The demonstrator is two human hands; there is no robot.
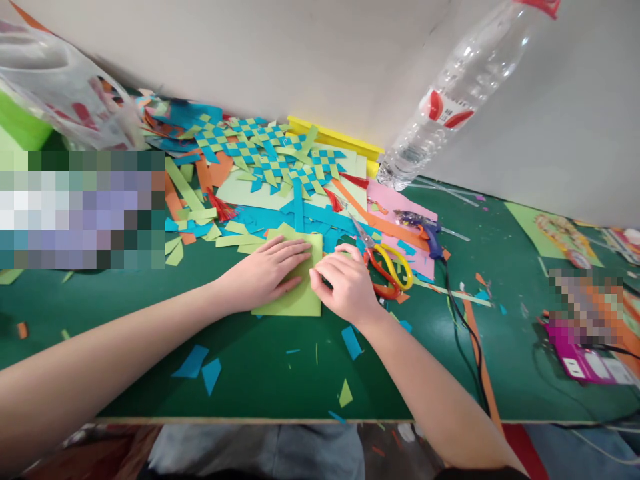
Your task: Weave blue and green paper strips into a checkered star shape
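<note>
A folded sheet of yellow-green paper (313, 293) lies on the green table in front of me. My left hand (275, 270) rests flat on it, fingers stretched out and pointing right. At the paper's right edge is my right hand (345, 283), its fingers curled and its thumb against that edge. The inside of its grip is hidden. Just right of it lie scissors (393, 267) with yellow and orange handles. Behind both hands are woven blue-and-green paper pieces (273, 157), blue paper strips (325, 217) and red tassels (221, 208).
A clear plastic bottle (460, 100) stands tilted in view at the back. A blue glue gun (434, 240) trails a black cord toward the front edge. Paper scraps (193, 362) dot the table. A plastic bag (75, 93) sits at back left, and a magenta item (575, 350) at right.
</note>
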